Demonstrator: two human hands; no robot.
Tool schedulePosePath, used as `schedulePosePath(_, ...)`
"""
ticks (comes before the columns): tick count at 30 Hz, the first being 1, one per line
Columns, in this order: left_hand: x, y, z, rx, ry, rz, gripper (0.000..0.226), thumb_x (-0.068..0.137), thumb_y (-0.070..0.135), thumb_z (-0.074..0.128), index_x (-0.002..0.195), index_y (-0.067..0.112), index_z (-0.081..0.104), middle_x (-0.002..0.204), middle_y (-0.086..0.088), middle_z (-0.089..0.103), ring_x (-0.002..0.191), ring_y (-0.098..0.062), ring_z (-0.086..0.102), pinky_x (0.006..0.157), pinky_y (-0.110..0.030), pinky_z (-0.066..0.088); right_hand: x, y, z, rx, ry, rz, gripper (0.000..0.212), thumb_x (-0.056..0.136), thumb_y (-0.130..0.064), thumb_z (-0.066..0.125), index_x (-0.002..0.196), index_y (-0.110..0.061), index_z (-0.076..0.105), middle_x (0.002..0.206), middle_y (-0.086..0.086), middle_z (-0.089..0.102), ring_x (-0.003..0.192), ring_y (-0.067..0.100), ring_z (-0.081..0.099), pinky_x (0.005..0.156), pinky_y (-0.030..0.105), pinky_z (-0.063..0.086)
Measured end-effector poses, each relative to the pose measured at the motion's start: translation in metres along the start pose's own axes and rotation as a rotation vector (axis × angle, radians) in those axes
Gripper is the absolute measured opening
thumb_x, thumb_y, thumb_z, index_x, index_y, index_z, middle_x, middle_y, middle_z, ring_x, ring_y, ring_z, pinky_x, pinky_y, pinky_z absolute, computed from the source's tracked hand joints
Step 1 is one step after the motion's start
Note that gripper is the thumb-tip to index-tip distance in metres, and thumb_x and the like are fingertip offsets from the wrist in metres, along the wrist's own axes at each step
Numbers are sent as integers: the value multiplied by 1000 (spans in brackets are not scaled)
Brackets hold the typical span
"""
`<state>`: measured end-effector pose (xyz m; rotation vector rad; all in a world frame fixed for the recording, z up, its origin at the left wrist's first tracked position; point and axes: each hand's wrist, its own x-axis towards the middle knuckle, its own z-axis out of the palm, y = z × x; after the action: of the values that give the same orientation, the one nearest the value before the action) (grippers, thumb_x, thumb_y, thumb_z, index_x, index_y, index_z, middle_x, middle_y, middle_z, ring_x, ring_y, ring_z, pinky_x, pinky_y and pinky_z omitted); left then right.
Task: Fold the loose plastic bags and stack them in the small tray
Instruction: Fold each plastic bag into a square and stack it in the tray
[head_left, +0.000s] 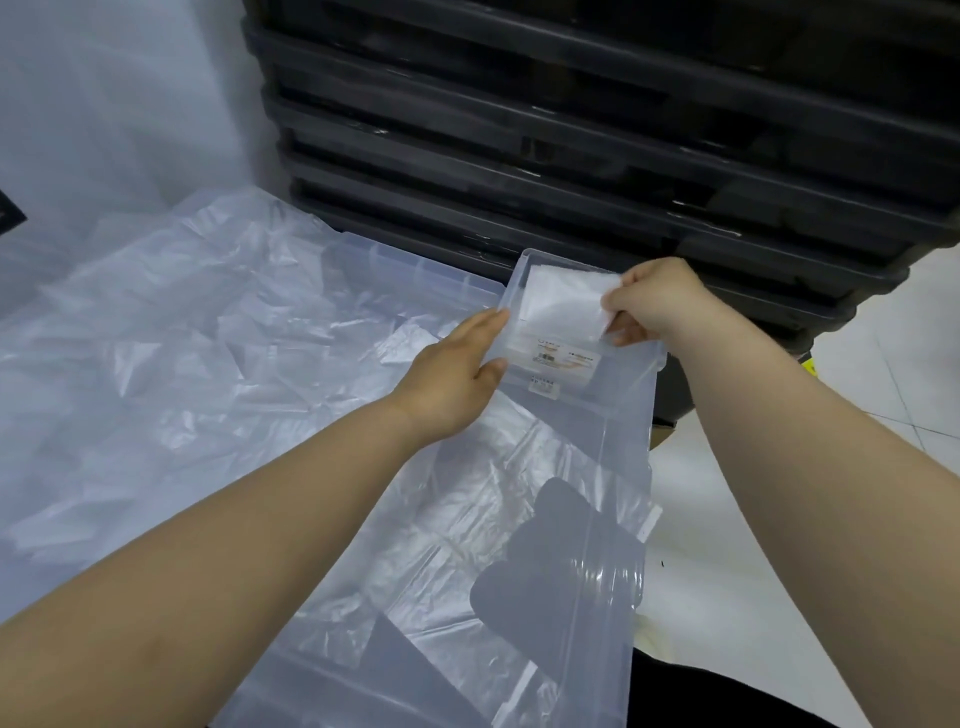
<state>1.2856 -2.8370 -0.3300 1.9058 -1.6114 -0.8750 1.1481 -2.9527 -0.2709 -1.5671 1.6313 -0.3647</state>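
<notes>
Stacking looks under way: the right hand (654, 304) pinches a folded bag (558, 301) lying in the small tray (623, 382), the left hand (457, 364) grips its left wall, and next likely comes release, then folding more loose bags (208, 338).

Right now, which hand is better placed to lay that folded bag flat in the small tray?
The right hand: it already pinches the folded bag inside the small tray. The left hand grips the tray's left rim, seemingly steadying it, so it is best left there.
</notes>
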Motion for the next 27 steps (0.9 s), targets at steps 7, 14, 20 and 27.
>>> schedulePosePath(7, 1, -1, 1, -28, -14, 2, 52, 100, 21, 34, 148, 24, 12, 155, 9, 7, 142, -13, 14, 114, -29, 16, 18, 3, 16, -311, 28, -101, 18, 90, -1, 52, 106, -3, 59, 92, 16, 64, 70, 22, 61, 78, 34, 55)
schedulePosePath(14, 1, -4, 2, -48, -24, 8, 54, 100, 21, 35, 148, 26, 11, 155, 11, 9, 141, -13, 16, 114, -29, 19, 16, 2, 8, -614, 31, -243, 28, 86, -19, 62, 112, -8, 59, 101, 10, 62, 94, 24, 59, 80, 32, 48)
schedulePosePath(20, 1, -5, 3, -70, -18, 7, 54, 100, 21, 36, 148, 26, 12, 155, 11, 9, 140, -14, 20, 114, -33, 21, 13, 3, -9, -672, 184, -447, 29, 88, -14, 59, 116, -8, 59, 110, 9, 62, 102, 24, 56, 86, 33, 47)
schedulePosePath(27, 3, -7, 3, -75, -28, 11, 55, 99, 22, 36, 148, 28, 11, 155, 12, 9, 139, -13, 23, 114, -34, 23, 25, 2, 22, -477, -157, -401, 17, 86, -5, 58, 101, -11, 64, 72, -8, 51, 64, 3, 48, 59, 14, 41)
